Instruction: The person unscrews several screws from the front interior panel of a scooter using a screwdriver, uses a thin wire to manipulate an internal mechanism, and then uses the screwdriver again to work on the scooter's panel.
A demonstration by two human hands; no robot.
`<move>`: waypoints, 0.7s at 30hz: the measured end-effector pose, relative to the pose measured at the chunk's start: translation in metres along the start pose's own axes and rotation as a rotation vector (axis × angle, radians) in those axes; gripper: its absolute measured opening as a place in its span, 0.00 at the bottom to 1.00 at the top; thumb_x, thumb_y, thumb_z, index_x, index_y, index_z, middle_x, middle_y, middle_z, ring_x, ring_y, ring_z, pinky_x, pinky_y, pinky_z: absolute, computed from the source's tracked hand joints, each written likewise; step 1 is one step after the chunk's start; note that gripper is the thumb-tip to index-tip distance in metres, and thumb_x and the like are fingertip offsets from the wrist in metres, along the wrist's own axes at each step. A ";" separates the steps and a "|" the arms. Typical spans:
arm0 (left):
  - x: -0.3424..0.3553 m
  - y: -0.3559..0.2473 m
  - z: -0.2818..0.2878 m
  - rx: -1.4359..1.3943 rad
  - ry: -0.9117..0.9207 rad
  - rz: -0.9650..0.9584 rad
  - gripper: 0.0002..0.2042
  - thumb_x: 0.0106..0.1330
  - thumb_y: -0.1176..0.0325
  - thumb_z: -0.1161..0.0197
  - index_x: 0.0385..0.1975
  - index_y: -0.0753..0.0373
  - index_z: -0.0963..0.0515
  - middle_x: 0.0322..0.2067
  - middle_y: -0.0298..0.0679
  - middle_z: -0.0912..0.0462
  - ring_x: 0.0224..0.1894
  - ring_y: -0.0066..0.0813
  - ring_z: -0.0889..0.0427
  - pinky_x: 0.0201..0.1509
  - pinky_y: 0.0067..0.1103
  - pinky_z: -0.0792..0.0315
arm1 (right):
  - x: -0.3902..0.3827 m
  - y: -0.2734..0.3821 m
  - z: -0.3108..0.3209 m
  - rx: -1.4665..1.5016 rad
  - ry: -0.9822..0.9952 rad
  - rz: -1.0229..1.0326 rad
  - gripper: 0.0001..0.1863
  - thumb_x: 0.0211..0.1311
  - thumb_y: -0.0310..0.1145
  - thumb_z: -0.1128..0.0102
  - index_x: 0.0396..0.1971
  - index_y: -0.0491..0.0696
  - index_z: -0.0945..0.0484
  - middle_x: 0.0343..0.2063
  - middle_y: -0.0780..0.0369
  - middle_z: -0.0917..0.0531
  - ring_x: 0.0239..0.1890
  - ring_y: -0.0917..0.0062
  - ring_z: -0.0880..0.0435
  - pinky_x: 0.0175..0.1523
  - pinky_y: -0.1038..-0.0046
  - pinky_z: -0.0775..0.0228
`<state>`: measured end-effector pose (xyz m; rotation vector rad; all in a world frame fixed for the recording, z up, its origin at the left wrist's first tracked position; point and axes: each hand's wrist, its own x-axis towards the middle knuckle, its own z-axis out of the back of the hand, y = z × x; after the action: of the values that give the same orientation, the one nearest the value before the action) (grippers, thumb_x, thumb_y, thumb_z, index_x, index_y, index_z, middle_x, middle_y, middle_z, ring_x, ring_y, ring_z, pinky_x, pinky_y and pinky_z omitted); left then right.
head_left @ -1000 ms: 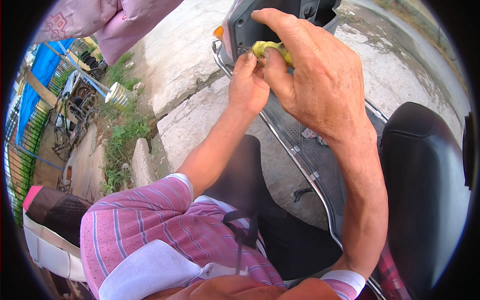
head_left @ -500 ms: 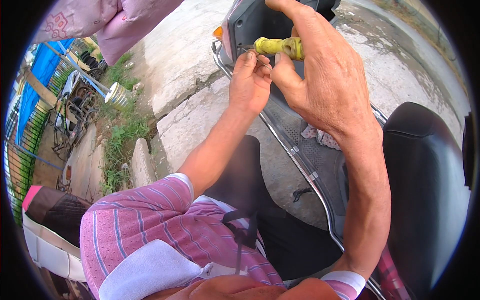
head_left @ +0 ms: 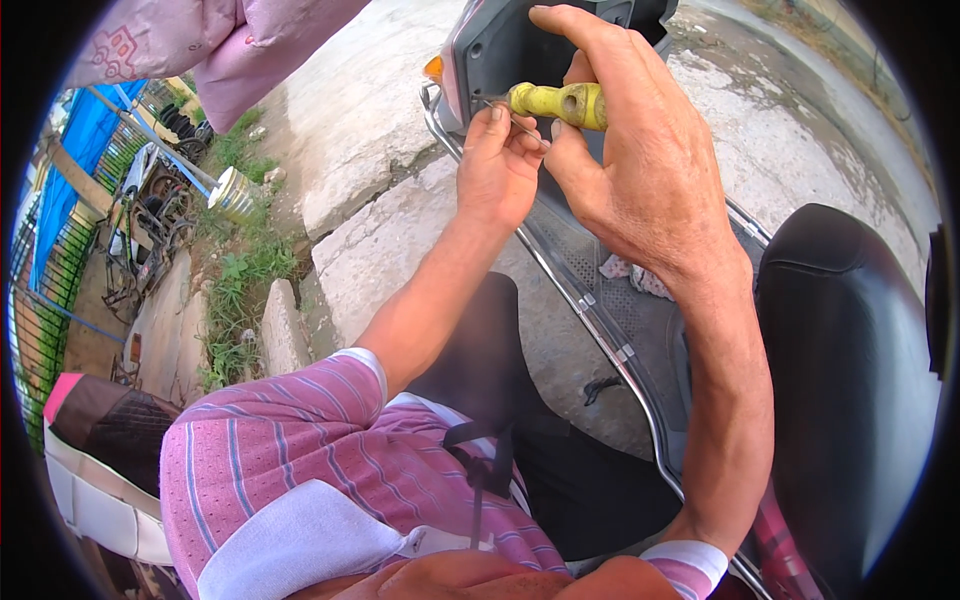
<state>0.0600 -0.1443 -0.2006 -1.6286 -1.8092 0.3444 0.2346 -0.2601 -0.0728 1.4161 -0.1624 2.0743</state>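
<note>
My right hand (head_left: 655,165) is curled around the back end of a yellow-handled screwdriver (head_left: 548,101), with the thumb below the handle and the index finger arched above it. The handle lies almost level and has a hole through it. Its tip end points left, toward the dark inner panel of a scooter's front (head_left: 490,55). Just under that end, my left hand (head_left: 500,175) is closed in a pinch. A thin metal rod (head_left: 522,126) shows between its fingers; whether it belongs to the screwdriver I cannot tell.
A chrome side rail (head_left: 590,310) runs along the scooter's footboard (head_left: 610,285), where a patterned cloth (head_left: 640,275) lies. To the right is the black seat (head_left: 850,370). Pink fabric (head_left: 240,50) hangs at upper left. Beyond are a white bucket (head_left: 233,193) and a concrete slab (head_left: 370,120).
The screwdriver handle has turned slightly, and its hole now faces me differently. My right hand and forearm have shifted a little to the left. My left hand stays almost in place.
</note>
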 end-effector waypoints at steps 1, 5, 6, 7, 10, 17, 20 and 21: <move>0.000 0.000 0.000 -0.001 -0.001 0.002 0.07 0.85 0.64 0.45 0.49 0.58 0.23 0.37 0.38 0.15 0.33 0.26 0.17 0.45 0.29 0.18 | -0.001 0.003 0.000 0.045 0.066 -0.051 0.33 0.60 0.30 0.31 0.67 0.45 0.29 0.51 0.46 0.19 0.50 0.50 0.15 0.55 0.55 0.20; -0.006 -0.001 -0.006 0.011 -0.006 -0.003 0.07 0.85 0.64 0.44 0.48 0.59 0.22 0.37 0.39 0.15 0.33 0.27 0.16 0.45 0.30 0.17 | -0.003 0.011 0.001 -0.227 -0.063 -0.206 0.20 0.76 0.43 0.36 0.62 0.53 0.20 0.33 0.53 0.11 0.33 0.55 0.10 0.38 0.57 0.19; -0.008 -0.001 -0.008 0.014 -0.006 -0.004 0.07 0.85 0.64 0.44 0.48 0.59 0.22 0.37 0.39 0.15 0.33 0.27 0.16 0.45 0.30 0.17 | -0.003 0.010 0.004 -0.298 0.060 -0.313 0.21 0.75 0.42 0.36 0.64 0.54 0.21 0.37 0.53 0.11 0.35 0.55 0.10 0.39 0.58 0.19; -0.008 -0.001 -0.010 0.019 -0.009 -0.009 0.07 0.85 0.64 0.44 0.48 0.59 0.22 0.37 0.39 0.15 0.33 0.27 0.15 0.45 0.30 0.17 | -0.003 0.009 0.003 -0.298 0.060 -0.312 0.21 0.75 0.42 0.36 0.64 0.54 0.21 0.37 0.53 0.11 0.35 0.55 0.10 0.39 0.58 0.19; -0.003 0.000 -0.001 0.032 0.009 0.003 0.07 0.85 0.64 0.44 0.48 0.59 0.22 0.37 0.39 0.15 0.33 0.27 0.15 0.45 0.30 0.17 | -0.003 0.007 -0.002 -0.112 -0.135 0.038 0.28 0.64 0.28 0.32 0.65 0.55 0.22 0.43 0.54 0.14 0.42 0.59 0.11 0.44 0.60 0.19; -0.004 0.001 0.002 -0.015 0.068 -0.007 0.07 0.84 0.65 0.44 0.48 0.60 0.23 0.37 0.39 0.15 0.33 0.28 0.16 0.46 0.31 0.17 | -0.021 0.008 -0.007 -0.177 -0.116 -0.196 0.23 0.69 0.31 0.32 0.63 0.52 0.21 0.37 0.54 0.11 0.35 0.56 0.10 0.39 0.58 0.19; -0.006 0.002 0.000 -0.001 0.064 -0.030 0.07 0.85 0.65 0.45 0.48 0.60 0.23 0.37 0.39 0.15 0.33 0.28 0.16 0.46 0.31 0.17 | -0.023 0.007 -0.009 -0.273 -0.092 -0.218 0.21 0.72 0.37 0.32 0.62 0.52 0.21 0.32 0.53 0.10 0.30 0.53 0.10 0.35 0.56 0.20; -0.007 0.002 0.000 0.017 0.048 -0.037 0.07 0.85 0.65 0.45 0.48 0.61 0.23 0.38 0.39 0.15 0.34 0.27 0.16 0.46 0.31 0.17 | -0.025 0.007 -0.012 -0.192 -0.105 -0.209 0.25 0.67 0.30 0.31 0.64 0.52 0.22 0.35 0.55 0.11 0.35 0.56 0.10 0.41 0.59 0.19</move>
<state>0.0615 -0.1504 -0.2033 -1.5766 -1.7941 0.3009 0.2272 -0.2707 -0.0978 1.3638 -0.2391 1.7672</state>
